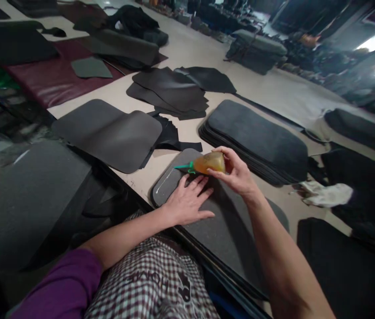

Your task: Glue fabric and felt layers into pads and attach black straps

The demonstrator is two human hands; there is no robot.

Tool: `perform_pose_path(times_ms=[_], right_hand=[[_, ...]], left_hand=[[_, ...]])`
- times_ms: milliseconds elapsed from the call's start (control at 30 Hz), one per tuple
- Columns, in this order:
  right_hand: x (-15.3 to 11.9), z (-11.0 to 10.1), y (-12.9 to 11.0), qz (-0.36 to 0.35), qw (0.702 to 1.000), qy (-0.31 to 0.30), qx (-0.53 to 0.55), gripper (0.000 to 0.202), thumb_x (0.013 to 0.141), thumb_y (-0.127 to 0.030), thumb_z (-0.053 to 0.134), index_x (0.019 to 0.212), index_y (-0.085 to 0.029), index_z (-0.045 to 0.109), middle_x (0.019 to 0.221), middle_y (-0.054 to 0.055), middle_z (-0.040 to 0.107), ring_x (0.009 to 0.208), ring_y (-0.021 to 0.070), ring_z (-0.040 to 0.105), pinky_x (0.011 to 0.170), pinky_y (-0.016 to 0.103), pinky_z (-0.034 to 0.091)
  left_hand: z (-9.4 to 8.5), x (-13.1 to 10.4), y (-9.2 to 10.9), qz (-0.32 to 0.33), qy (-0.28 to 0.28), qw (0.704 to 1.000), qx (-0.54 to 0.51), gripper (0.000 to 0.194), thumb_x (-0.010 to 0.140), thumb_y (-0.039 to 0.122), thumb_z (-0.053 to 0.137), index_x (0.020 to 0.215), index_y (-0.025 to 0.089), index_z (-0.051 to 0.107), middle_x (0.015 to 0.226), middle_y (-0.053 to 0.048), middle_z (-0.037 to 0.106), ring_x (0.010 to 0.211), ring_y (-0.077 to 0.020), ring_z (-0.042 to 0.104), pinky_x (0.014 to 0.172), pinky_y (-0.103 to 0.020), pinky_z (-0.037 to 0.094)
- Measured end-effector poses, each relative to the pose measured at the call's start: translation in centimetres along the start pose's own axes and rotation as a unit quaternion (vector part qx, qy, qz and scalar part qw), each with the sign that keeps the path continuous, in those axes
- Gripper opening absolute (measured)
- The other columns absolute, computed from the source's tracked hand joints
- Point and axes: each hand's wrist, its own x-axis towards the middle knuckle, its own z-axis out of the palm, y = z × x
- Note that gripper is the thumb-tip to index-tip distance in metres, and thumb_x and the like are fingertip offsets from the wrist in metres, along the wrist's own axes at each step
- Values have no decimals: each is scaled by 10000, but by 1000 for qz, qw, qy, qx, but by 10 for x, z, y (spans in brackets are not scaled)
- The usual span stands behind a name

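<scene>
My right hand (pixel 236 173) is wrapped round a squeeze bottle (pixel 209 163) of amber liquid with a thin green nozzle. The bottle lies tilted on its side in the air, its tip pointing left above a dark grey rounded panel (pixel 227 230). Along the panel's left end runs a shiny wet line, probably glue. My left hand (pixel 190 201) rests flat on that panel with its fingers spread, just below the nozzle. More dark panels appear to lie beneath the one I touch.
Behind the bottle stands a stack of rounded dark panels (pixel 257 137). Brown-grey sheets (pixel 107 133) and dark cut pieces (pixel 170 91) lie farther back on the pale table (pixel 134 184). At the right is a whitish cloth (pixel 329 195). The table's near edge runs along my apron.
</scene>
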Motion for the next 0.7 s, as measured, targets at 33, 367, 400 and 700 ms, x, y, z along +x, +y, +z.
perform_pose_path(times_ms=[33,367,400,700], right_hand=[[4,-3,5,4,1000,19,-4,667,740,-533,871,1297,-298,590,1185,62,675,1058,289,664,947,421,563],[15,-14,29,-20,964,227,-136,587,780,-574,800,1229,-257,595,1227,78,637,1124,295,627,1033,453,514],[12,-14,28,-20,960,242,-140,576,788,-566,796,1227,-254,593,1227,78,635,1121,292,628,1038,451,510],[-9,-7,13,-17,963,225,-146,558,798,-569,780,1214,-247,592,1177,75,656,1064,283,631,991,439,514]], left_hand=[[-1,0,0,3,0,1000,3,783,1010,733,348,1599,220,405,1711,-147,289,1594,-306,219,1288,-608,140],[0,0,1,1,5,1000,4,765,1009,732,357,1583,232,437,1731,-156,226,1611,-310,182,1282,-597,167],[1,0,1,-3,6,1000,4,772,1003,742,357,1580,236,443,1734,-160,213,1613,-319,173,1280,-600,168],[4,2,3,-15,6,999,33,775,992,772,312,1581,288,451,1707,-153,296,1602,-348,196,1264,-660,147]])
